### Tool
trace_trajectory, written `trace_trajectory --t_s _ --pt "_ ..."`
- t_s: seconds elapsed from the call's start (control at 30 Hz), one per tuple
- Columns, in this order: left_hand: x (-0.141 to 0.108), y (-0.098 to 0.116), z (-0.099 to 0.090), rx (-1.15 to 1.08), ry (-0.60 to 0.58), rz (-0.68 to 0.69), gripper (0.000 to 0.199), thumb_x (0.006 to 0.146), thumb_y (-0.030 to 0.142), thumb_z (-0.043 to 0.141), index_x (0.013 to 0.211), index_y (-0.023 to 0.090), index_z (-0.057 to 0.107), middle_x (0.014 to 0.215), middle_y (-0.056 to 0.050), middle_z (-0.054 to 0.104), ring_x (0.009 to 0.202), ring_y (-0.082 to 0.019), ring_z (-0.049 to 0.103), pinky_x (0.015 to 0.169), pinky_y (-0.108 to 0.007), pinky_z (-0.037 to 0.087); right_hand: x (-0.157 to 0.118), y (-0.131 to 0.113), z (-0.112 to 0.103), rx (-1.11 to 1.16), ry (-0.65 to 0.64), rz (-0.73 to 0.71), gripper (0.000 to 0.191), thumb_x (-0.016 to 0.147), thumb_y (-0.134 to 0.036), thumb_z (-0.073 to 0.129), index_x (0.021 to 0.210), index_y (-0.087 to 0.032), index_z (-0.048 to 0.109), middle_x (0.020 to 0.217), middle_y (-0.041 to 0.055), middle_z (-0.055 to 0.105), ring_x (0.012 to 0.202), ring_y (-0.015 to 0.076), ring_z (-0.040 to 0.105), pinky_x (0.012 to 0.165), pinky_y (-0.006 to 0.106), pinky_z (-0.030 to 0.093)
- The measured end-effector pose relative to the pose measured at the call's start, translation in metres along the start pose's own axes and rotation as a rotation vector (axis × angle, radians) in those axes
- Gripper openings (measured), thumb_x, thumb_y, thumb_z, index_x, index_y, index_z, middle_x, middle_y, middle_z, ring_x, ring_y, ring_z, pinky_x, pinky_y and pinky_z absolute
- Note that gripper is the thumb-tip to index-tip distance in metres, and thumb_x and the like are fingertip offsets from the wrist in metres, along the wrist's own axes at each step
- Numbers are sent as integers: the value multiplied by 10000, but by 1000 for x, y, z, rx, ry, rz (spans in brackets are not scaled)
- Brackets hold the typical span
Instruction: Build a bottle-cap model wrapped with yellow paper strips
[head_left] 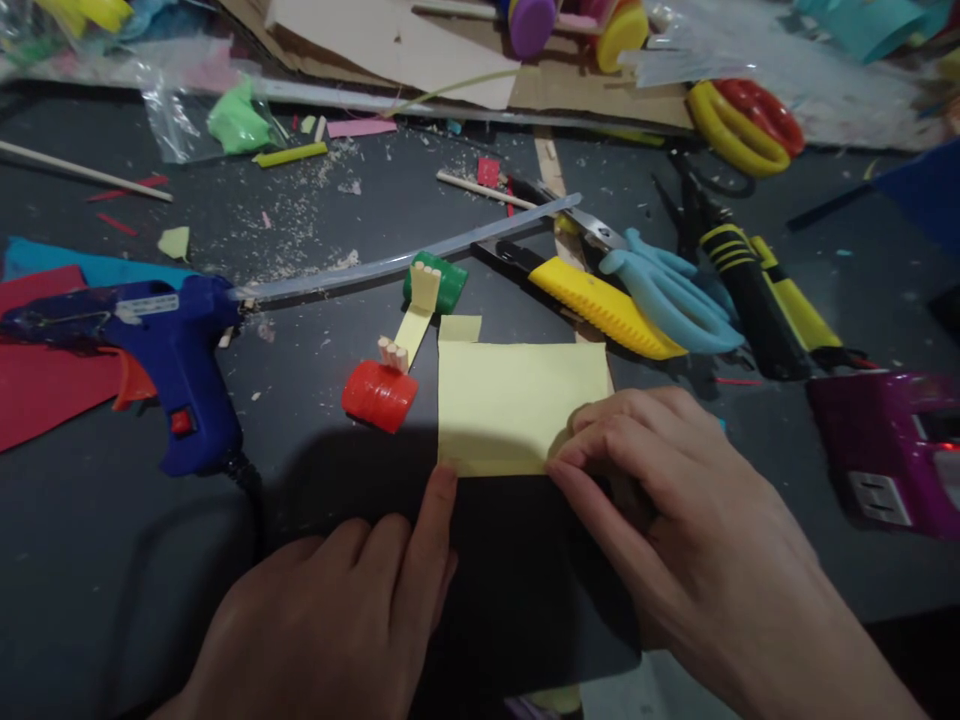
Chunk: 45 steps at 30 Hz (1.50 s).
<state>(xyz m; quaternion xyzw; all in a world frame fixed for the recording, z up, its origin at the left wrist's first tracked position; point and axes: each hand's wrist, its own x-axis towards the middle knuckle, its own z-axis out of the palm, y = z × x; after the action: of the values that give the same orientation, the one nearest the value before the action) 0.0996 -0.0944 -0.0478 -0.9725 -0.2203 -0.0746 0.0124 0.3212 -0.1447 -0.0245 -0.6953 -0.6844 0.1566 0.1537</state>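
Observation:
A pale yellow rectangle of paper lies flat on the dark table. My left hand touches its lower left corner with an outstretched index fingertip, the other fingers bent. At the lower right, my right hand pinches the paper's edge between thumb and fingers. A small yellow paper strip pokes out past the top left edge. Just left of the paper sits a small piece made of a yellow strip with short wooden sticks, between a red curved piece and a green curved piece.
A blue glue gun with a long glue stick lies left. Behind the paper are a yellow box cutter, light blue scissors and a black-and-yellow tool. A purple power adapter sits right. Cardboard lines the back.

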Motion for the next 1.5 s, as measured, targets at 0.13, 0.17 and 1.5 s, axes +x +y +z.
trace_trajectory --t_s 0.13,0.17,1.5 --pt "1 0 0 10 5 6 359 1006 110 306 1278 -33 492 507 29 578 381 -182 586 323 -320 335 1 -1 -4 28 -43 26 187 982 -232 489 801 -207 528 882 48 570 858 235 481 693 375 349" --pt "1 0 0 10 5 9 361 1006 110 308 1282 -36 488 510 26 580 386 -183 588 325 -320 333 1 -2 -4 29 -52 30 198 986 -236 483 796 -206 526 883 49 568 861 235 479 695 375 350" --pt "26 19 -1 -81 -118 44 437 1022 221 361 1407 70 503 614 39 560 467 -134 566 404 -305 303 -1 8 -2 6 21 61 216 977 -272 505 772 -217 544 914 64 584 886 266 497 697 406 362"
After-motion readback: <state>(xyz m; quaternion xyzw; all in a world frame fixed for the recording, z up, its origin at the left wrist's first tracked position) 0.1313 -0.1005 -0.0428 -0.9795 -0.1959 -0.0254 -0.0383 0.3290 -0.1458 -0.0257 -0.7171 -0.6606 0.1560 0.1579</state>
